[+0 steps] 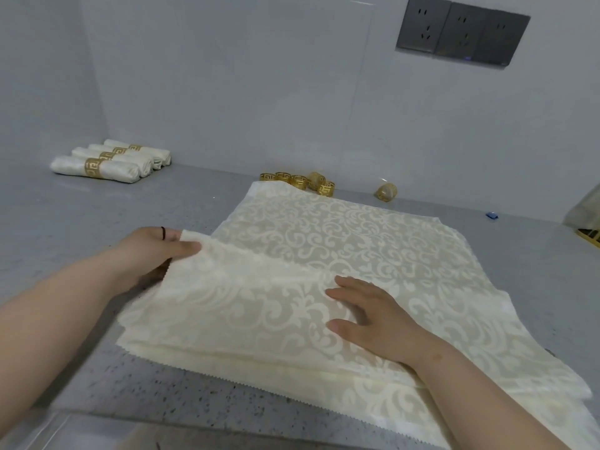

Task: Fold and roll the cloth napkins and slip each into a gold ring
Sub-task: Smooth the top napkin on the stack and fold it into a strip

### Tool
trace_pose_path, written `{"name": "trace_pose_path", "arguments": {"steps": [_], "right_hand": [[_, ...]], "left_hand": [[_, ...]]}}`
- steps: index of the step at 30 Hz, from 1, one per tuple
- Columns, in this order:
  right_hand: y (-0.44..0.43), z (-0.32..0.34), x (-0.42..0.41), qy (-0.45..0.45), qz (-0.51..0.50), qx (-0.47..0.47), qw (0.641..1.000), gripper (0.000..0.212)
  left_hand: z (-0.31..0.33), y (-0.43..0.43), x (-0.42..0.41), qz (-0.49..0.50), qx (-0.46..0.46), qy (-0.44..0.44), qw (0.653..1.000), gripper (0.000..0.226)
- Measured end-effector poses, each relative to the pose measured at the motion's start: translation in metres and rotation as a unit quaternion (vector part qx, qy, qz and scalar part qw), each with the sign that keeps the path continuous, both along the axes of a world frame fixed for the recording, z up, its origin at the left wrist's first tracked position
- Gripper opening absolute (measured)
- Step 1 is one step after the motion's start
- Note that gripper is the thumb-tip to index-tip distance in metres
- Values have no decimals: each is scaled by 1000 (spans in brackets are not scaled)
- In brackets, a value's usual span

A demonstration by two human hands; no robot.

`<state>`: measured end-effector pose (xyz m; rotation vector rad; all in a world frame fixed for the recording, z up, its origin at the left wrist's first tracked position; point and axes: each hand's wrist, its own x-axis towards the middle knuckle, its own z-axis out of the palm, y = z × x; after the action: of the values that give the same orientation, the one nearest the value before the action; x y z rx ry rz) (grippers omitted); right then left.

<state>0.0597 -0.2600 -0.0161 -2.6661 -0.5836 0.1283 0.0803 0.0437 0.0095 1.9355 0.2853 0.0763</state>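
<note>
Head view, left hand [156, 254] pinching napkin [324, 254] corner

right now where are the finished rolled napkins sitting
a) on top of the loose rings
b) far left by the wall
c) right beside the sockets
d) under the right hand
b: the rolled napkins, each in a gold ring, lie in a row at the far left of the counter near the wall, well apart from the loose rings and from both hands.
</note>
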Motion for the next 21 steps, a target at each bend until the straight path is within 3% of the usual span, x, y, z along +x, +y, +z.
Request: {"name": "trace_pose_path", "arguments": {"steps": [1,2,4,7,16,21], "right_hand": [[0,0,0,-1,1,-2,1000,52],[0,0,-1,-2,2,-4,1000,52],[0,1,-2,-1,2,-9,1000,52],[0,2,-4,0,2,-16,1000,52],[25,6,-3,10,26,-38,999,56],[47,12,-6,9,79,-6,997,60]], "left_hand": [[2,3,-3,-29,10,35,999,42],[4,6,-4,-62,19,62,996,33],[7,12,-10,-92,72,116,986,42],[9,15,-19,-96,111,142,979,32],[30,31,-30,-35,-38,68,996,18],[53,45,-42,-7,-59,49,997,22]]}}
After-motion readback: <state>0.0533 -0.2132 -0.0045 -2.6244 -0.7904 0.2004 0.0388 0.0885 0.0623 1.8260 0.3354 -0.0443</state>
